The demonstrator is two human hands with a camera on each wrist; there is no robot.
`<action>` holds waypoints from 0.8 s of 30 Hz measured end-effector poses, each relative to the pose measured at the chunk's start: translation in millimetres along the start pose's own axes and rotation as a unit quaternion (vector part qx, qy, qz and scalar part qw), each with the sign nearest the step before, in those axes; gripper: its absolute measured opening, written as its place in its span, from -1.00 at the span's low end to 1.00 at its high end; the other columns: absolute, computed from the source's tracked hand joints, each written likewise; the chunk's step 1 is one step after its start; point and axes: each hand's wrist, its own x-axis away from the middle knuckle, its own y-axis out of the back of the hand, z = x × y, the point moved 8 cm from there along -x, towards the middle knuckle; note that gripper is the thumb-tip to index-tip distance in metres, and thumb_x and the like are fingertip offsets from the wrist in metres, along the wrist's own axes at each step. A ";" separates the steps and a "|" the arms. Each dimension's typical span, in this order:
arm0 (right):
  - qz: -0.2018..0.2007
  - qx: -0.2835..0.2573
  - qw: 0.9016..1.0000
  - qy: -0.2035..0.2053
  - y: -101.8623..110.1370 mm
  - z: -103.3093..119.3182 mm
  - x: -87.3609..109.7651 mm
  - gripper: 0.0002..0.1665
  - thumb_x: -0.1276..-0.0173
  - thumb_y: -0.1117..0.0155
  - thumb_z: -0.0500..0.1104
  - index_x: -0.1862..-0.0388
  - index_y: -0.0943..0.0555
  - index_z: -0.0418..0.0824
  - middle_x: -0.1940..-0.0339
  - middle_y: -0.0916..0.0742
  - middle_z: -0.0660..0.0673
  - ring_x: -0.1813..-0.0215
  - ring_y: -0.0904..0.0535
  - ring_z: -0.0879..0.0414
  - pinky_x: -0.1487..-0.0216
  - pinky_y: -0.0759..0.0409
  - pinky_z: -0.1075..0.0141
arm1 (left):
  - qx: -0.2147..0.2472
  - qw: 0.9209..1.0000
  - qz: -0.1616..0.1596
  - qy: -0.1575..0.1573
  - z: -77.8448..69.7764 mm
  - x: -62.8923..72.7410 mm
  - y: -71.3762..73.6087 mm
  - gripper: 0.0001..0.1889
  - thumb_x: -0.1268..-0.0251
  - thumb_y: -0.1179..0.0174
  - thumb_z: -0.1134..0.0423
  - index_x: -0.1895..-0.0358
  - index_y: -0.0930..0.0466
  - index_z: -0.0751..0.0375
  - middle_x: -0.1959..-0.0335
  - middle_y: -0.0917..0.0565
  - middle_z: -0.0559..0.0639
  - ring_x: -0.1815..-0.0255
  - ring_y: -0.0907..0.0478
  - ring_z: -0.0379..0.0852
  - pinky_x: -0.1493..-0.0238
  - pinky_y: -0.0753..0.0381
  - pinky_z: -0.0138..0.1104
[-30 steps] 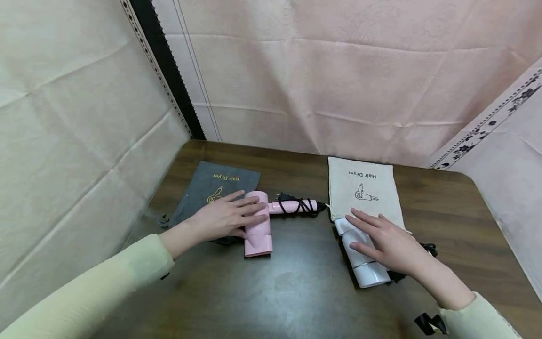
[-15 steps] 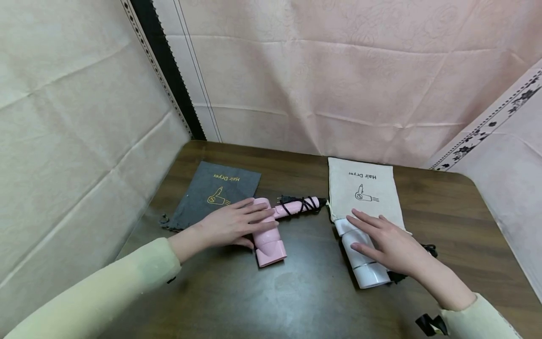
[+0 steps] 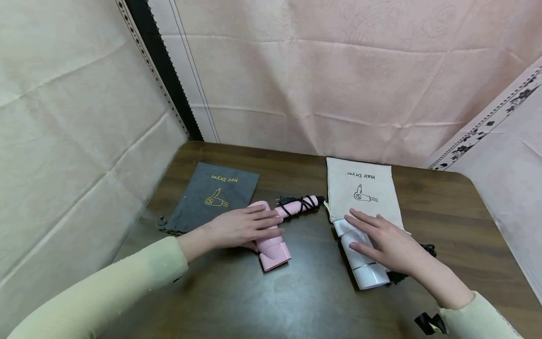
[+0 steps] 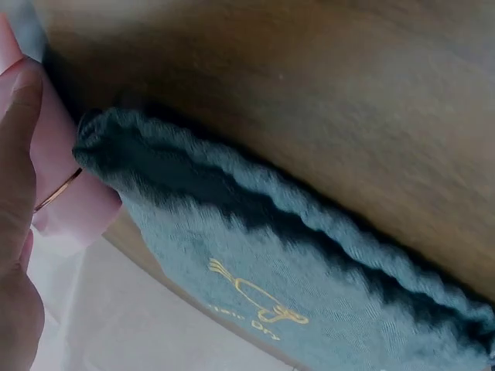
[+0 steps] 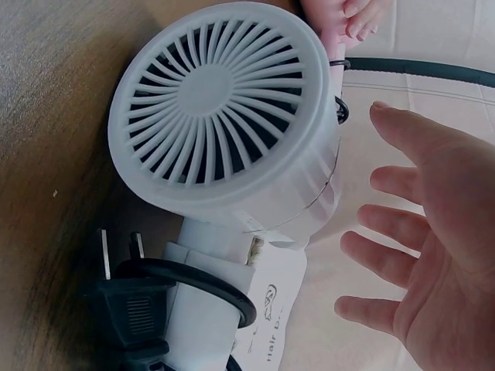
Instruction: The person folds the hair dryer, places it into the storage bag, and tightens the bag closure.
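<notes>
My left hand (image 3: 243, 228) lies across the barrel of a pink hair dryer (image 3: 274, 255), fingers stretched out over it. The dryer's handle, wound with its black cord, points right. In the left wrist view the thumb (image 4: 19, 124) lies against the pink barrel (image 4: 58, 154). My right hand (image 3: 394, 242) is spread over a white hair dryer (image 3: 360, 263). The right wrist view shows a gap between that hand (image 5: 441, 232) and the white dryer (image 5: 205, 93); the fingers hold nothing. A black plug (image 5: 139, 309) and cord sit at the white dryer's handle.
A dark grey drawstring bag (image 3: 224, 181) printed "Hair Dryer" lies at the back left. A white bag (image 3: 364, 181) with the same print lies behind the white dryer, partly covered by it. Cloth hangs along the wooden table's (image 3: 292, 306) back and sides.
My left hand has moved right and slightly nearer with the pink dryer, whose barrel has turned to a slant. More of the dark bag shows. My right hand has stayed in place.
</notes>
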 end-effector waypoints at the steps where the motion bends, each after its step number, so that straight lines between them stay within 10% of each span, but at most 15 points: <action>1: 0.001 -0.002 1.000 0.000 0.1 0.4 -0.2 -0.23 -0.50 -0.44 0.08 -0.59 -0.50 -0.12 -0.57 -0.54 -0.24 -0.41 -0.60 -0.32 -0.43 -0.40 -0.40 | 0.005 1.000 -0.006 -0.002 -1.4 -0.8 -0.3 -0.26 -0.45 -0.31 -0.23 -0.57 -0.44 0.01 -0.58 -0.46 0.07 -0.61 -0.37 0.00 -0.59 -0.34 -0.07; 24: 0.006 0.002 1.000 0.009 0.9 6.7 -9.5 -0.25 -0.51 -0.42 0.08 -0.58 -0.51 -0.12 -0.58 -0.54 -0.24 -0.42 -0.59 -0.32 -0.42 -0.45 -0.35 | 0.046 0.996 -0.074 0.029 -10.8 -9.2 4.7 -0.32 -0.45 -0.31 -0.23 -0.46 -0.51 0.09 -0.35 -0.63 0.07 -0.43 -0.53 0.01 -0.55 -0.41 -0.07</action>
